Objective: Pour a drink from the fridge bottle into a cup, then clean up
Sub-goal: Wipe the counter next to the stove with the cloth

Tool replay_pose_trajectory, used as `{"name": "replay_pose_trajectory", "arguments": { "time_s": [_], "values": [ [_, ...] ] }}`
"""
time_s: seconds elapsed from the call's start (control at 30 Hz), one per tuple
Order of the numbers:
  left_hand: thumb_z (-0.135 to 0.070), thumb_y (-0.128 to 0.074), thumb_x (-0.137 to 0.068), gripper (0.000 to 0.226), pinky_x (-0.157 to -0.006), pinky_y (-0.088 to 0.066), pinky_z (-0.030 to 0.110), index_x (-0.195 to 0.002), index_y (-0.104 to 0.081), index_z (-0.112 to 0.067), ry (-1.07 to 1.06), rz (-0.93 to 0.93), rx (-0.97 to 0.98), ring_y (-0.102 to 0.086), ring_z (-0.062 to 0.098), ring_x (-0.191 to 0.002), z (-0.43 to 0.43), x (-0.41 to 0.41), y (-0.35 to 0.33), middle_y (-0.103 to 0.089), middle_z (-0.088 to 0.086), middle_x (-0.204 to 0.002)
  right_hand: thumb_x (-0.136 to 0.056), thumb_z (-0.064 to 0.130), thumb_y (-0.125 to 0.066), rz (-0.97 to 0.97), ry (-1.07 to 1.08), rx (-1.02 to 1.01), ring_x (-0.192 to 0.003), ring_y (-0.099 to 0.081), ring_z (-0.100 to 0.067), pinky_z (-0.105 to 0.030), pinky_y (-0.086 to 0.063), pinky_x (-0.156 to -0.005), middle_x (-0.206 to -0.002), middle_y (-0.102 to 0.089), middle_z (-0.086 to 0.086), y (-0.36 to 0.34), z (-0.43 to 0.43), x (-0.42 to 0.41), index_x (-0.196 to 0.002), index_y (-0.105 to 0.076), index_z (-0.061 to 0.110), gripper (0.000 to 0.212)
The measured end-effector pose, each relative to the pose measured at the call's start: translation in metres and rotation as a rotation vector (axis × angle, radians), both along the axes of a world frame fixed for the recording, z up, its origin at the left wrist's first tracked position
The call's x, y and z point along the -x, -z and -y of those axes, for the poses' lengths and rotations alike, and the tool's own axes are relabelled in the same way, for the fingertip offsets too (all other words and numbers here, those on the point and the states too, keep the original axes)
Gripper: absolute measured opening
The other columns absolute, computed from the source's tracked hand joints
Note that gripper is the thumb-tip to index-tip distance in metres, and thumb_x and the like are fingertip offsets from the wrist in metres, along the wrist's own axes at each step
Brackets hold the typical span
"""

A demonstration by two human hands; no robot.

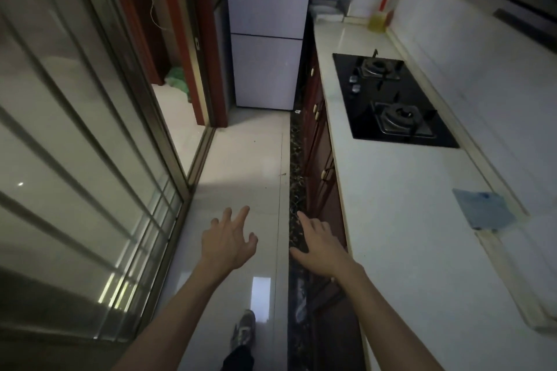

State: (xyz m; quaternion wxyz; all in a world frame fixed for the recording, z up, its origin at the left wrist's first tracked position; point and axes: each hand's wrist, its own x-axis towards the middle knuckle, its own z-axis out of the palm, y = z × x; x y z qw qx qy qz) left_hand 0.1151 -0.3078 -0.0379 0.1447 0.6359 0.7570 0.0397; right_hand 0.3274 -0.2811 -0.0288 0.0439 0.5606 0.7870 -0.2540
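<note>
Left hand (227, 239) and right hand (319, 245) — both grips released, fingers spread, empty — reach toward the fridge (266, 39), which stands closed, straight ahead and well apart; the left looks nearer its line — no bottle or cup shows.

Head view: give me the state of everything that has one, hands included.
Fridge: all doors closed.
Left hand: open, empty, fingers spread.
Right hand: open, empty.
Stove: no flame, nothing on either burner.
Oil bottle: upright, capped.
Cabinet doors: closed.
Cloth: lying flat on the counter.
</note>
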Motion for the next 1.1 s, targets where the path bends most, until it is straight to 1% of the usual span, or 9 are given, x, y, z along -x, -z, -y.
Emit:
{"name": "replay_pose_trajectory", "arguments": {
  "time_s": [0.17, 0.23, 0.37, 0.5, 0.57, 0.7, 0.8, 0.97, 1.1],
  "values": [
    [-0.051, -0.039, -0.082, 0.071, -0.084, -0.052, 0.043, -0.149, -0.029, -0.029, 0.025, 0.057, -0.034, -0.056, 0.035, -0.108, -0.081, 0.029, 0.002, -0.048, 0.009, -0.137, -0.094, 0.048, -0.049, -0.011, 0.043, 0.02, -0.139, -0.023, -0.029, -0.05, -0.034, -0.108, -0.154, -0.025, -0.008, -0.004, -0.069, 0.033, -0.156, 0.004, 0.023, 0.086],
    [-0.051, -0.041, -0.084, 0.071, -0.085, -0.053, 0.043, -0.149, -0.027, -0.029, 0.06, 0.062, -0.056, -0.057, 0.034, -0.107, -0.111, 0.037, 0.002, -0.049, 0.009, -0.136, -0.093, 0.048, -0.049, -0.009, 0.055, 0.024, -0.138, -0.025, -0.029, -0.049, -0.036, -0.107, -0.152, -0.027, -0.008, -0.004, -0.092, 0.048, -0.156, 0.003, 0.023, 0.086],
    [-0.049, -0.047, -0.089, 0.07, -0.088, -0.053, 0.045, -0.151, -0.02, -0.032, 0.122, 0.063, -0.042, -0.055, 0.033, -0.114, -0.166, 0.052, 0.001, -0.044, 0.009, -0.142, -0.093, 0.049, -0.049, 0.007, 0.078, 0.019, -0.138, -0.024, -0.03, -0.051, -0.036, -0.107, -0.153, -0.026, -0.009, -0.002, -0.133, 0.061, -0.156, 0.003, 0.023, 0.086],
    [-0.047, -0.047, -0.09, 0.068, -0.086, -0.052, 0.043, -0.151, -0.021, -0.032, 0.17, 0.047, -0.021, -0.054, 0.033, -0.112, -0.205, 0.057, 0.001, -0.051, 0.01, -0.133, -0.093, 0.048, -0.05, 0.016, 0.136, 0.024, -0.139, -0.024, -0.029, -0.051, -0.035, -0.108, -0.153, -0.026, -0.008, -0.002, -0.163, 0.058, -0.156, 0.002, 0.023, 0.085],
    [-0.046, -0.047, -0.091, 0.067, -0.086, -0.05, 0.043, -0.151, -0.022, -0.031, 0.195, 0.041, 0.006, -0.053, 0.034, -0.114, -0.226, 0.055, 0.003, -0.052, 0.011, -0.133, -0.093, 0.048, -0.05, 0.019, 0.174, 0.036, -0.14, -0.022, -0.029, -0.051, -0.035, -0.11, -0.155, -0.025, -0.007, -0.001, -0.178, 0.052, -0.156, 0.003, 0.023, 0.086],
    [-0.045, -0.047, -0.091, 0.067, -0.089, -0.051, 0.045, -0.152, -0.022, -0.031, 0.235, 0.049, 0.046, -0.05, 0.037, -0.118, -0.262, 0.036, 0.009, -0.049, 0.012, -0.138, -0.094, 0.047, -0.051, 0.029, 0.24, 0.019, -0.141, -0.023, -0.03, -0.049, -0.032, -0.112, -0.155, -0.026, -0.01, 0.005, -0.205, 0.034, -0.157, 0.001, 0.022, 0.085],
    [-0.045, -0.047, -0.091, 0.066, -0.089, -0.052, 0.046, -0.151, -0.022, -0.031, 0.275, 0.036, 0.048, -0.05, 0.037, -0.118, -0.294, 0.016, 0.008, -0.049, 0.012, -0.138, -0.095, 0.047, -0.05, 0.011, 0.304, 0.009, -0.143, -0.021, -0.029, -0.049, -0.03, -0.113, -0.157, -0.023, -0.009, 0.01, -0.231, 0.013, -0.156, 0.002, 0.022, 0.085],
    [-0.045, -0.046, -0.092, 0.066, -0.088, -0.051, 0.045, -0.152, -0.021, -0.033, 0.368, -0.055, 0.028, -0.05, 0.036, -0.12, -0.357, -0.025, 0.0, -0.048, 0.01, -0.14, -0.095, 0.044, -0.05, -0.007, 0.411, -0.079, -0.136, -0.028, -0.029, -0.047, -0.037, -0.105, -0.151, -0.03, -0.01, 0.016, -0.279, -0.024, -0.156, -0.002, 0.019, 0.081],
    [-0.045, -0.046, -0.093, 0.066, -0.084, -0.051, 0.044, -0.153, -0.021, -0.033, 0.502, -0.124, -0.007, -0.049, 0.034, -0.119, -0.41, -0.071, -0.011, -0.048, 0.008, -0.14, -0.098, 0.041, -0.046, -0.012, 0.545, -0.08, -0.138, -0.025, -0.031, -0.047, -0.034, -0.106, -0.153, -0.026, -0.012, 0.022, -0.303, -0.063, -0.156, -0.001, 0.018, 0.077]
  ]
}}
